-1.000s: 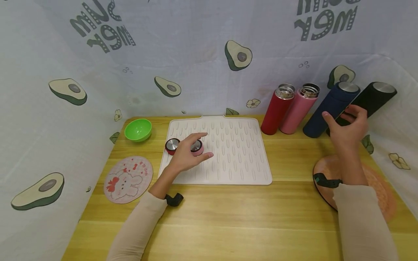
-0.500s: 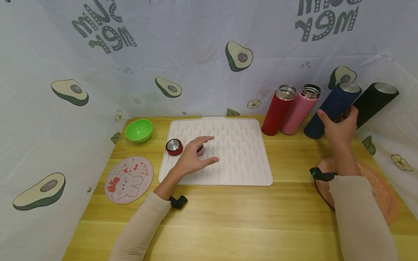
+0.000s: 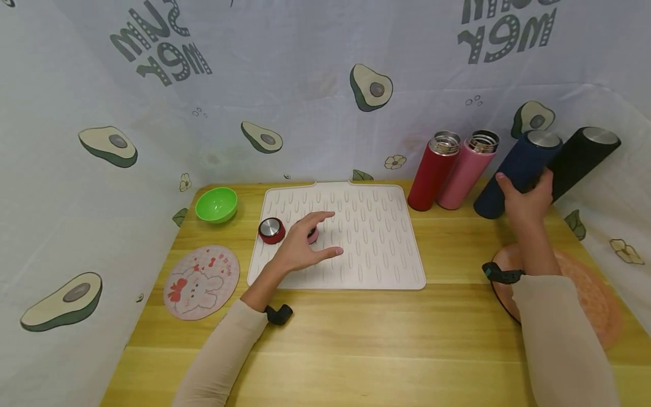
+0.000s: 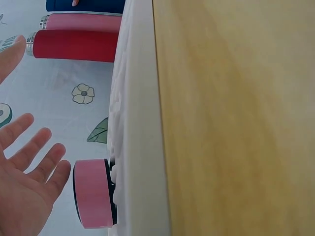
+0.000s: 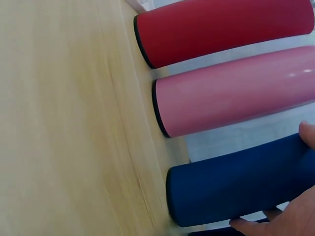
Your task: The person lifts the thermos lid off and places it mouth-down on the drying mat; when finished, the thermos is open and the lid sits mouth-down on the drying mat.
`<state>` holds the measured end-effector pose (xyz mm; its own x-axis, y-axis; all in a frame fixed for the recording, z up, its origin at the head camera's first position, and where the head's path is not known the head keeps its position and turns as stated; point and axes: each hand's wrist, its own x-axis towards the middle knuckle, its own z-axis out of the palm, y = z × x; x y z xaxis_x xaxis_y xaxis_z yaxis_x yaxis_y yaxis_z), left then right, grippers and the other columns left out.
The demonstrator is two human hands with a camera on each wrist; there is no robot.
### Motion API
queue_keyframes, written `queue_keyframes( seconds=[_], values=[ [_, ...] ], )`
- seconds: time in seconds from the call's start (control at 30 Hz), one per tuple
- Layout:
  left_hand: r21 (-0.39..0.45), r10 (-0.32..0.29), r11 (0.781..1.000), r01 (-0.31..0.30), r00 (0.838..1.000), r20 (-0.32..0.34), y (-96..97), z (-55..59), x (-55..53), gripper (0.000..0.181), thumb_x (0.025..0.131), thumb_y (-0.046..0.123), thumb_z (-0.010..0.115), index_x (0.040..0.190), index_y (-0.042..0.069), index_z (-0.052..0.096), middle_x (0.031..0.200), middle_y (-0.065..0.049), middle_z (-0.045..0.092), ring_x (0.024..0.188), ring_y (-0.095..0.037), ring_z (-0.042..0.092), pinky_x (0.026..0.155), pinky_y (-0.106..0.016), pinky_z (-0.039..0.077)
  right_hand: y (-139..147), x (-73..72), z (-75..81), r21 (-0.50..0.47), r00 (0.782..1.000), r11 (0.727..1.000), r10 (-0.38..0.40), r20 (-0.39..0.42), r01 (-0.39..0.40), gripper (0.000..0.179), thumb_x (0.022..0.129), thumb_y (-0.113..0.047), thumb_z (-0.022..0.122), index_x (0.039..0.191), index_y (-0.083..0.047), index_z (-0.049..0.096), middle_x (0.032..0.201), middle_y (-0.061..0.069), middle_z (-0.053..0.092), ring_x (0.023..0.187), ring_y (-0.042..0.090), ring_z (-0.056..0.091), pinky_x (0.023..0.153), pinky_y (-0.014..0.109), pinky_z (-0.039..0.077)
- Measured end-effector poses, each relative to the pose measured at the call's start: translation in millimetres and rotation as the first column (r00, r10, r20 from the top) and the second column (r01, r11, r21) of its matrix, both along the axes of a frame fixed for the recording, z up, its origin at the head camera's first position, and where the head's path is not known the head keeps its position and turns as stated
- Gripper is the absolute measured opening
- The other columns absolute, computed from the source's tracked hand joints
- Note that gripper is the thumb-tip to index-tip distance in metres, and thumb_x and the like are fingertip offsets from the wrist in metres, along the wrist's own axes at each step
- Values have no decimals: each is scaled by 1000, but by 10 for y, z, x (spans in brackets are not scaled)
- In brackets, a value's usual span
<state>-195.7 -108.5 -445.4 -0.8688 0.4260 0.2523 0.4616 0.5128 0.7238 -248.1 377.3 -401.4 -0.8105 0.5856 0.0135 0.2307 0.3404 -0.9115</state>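
My right hand (image 3: 529,206) grips the navy blue thermos (image 3: 521,164) around its body, thumb on the left and fingers on the far side. That thermos has its silver-topped lid on and stands on the table in the back right. Over the white drying mat (image 3: 376,243) my left hand (image 3: 300,246) hovers with thumb and fingers spread apart, holding nothing. A pink thermos lid (image 4: 93,194) sits on the mat just beyond its fingers, partly hidden by them in the head view. To the left of it lies a red lid (image 3: 272,230).
Lidless red (image 3: 432,175) and pink (image 3: 467,178) thermoses stand left of the blue one; a black lidded thermos (image 3: 582,158) is right of it. A green bowl (image 3: 216,204) and rabbit coaster (image 3: 200,282) lie left. An orange round mat (image 3: 585,294) lies under the right forearm.
My right hand has moved left from between the blue and black thermoses and closed around the blue one. My left hand has shifted slightly right over the mat.
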Motion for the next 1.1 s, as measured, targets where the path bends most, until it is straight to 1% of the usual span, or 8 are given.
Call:
queue_keyframes(
  seconds=[0.2, 0.47, 0.6, 0.7, 0.83, 0.97, 1.03, 1.1],
  values=[
    [-14, 20, 1000, -20, 1000, -11, -27, 72, -16, 82, 80, 52, 85, 152, 32, 50, 156, 5, 50, 145, -18, 47, 117, -48, 43, -73, 163, 21, 45, 994, 999, 19, -107, -14, 77, 93, -46, 72, 158, -37, 30, 165, -6, 35, 152, 13, 34, 127, 30, 27],
    [36, 20, 999, -17, 997, -77, -63, 247, -17, 82, 81, 46, 87, 152, 32, 49, 153, 5, 52, 135, -25, 55, 110, -48, 50, -375, 422, 107, 75, 953, 996, 71, -295, -51, 70, 88, -32, 82, 149, -34, 48, 149, -6, 55, 136, 14, 54, 120, 33, 41],
    [65, 16, 998, -10, 995, -95, -70, 336, 5, 83, 80, 43, 88, 152, 31, 49, 153, 4, 51, 136, -23, 54, 111, -45, 50, -557, 519, 152, 88, 918, 989, 144, -370, -120, 68, 87, -24, 83, 147, -31, 53, 143, -7, 60, 128, 12, 59, 115, 31, 47],
    [80, 15, 997, -6, 994, -106, -74, 402, 28, 83, 79, 41, 89, 152, 32, 49, 154, 6, 51, 137, -19, 53, 112, -41, 49, -688, 570, 175, 112, 882, 976, 216, -419, -185, 68, 86, -15, 83, 147, -27, 55, 139, -8, 62, 121, 9, 62, 109, 28, 51],
    [105, 6, 994, 7, 992, -123, -57, 479, 49, 85, 78, 39, 91, 152, 33, 49, 154, 7, 51, 136, -19, 54, 112, -38, 50, -867, 646, 222, 175, 858, 948, 316, -406, -266, 70, 85, -12, 83, 147, -27, 55, 140, -7, 62, 118, 5, 61, 106, 26, 52],
    [139, -16, 990, 35, 991, -134, -28, 553, 71, 85, 78, 36, 91, 152, 34, 49, 154, 10, 50, 135, -16, 55, 112, -35, 50, -1062, 721, 292, 258, 845, 897, 430, -318, -359, 74, 87, -16, 83, 151, -32, 50, 146, -2, 58, 122, 7, 58, 110, 33, 50],
    [156, -29, 986, 51, 990, -139, -14, 590, 90, 86, 78, 35, 91, 152, 34, 48, 154, 10, 50, 135, -14, 54, 112, -35, 50, -1156, 749, 322, 312, 818, 856, 499, -288, -412, 77, 86, -16, 84, 152, -33, 49, 147, 4, 57, 126, 17, 57, 113, 44, 49],
    [168, -42, 984, 67, 988, -148, -1, 631, 113, 87, 78, 33, 92, 153, 33, 48, 154, 10, 50, 135, -13, 54, 112, -36, 50, -1242, 773, 348, 371, 779, 808, 566, -271, -458, 80, 84, -15, 86, 153, -33, 49, 147, 8, 57, 130, 27, 55, 112, 57, 46]
  ],
)
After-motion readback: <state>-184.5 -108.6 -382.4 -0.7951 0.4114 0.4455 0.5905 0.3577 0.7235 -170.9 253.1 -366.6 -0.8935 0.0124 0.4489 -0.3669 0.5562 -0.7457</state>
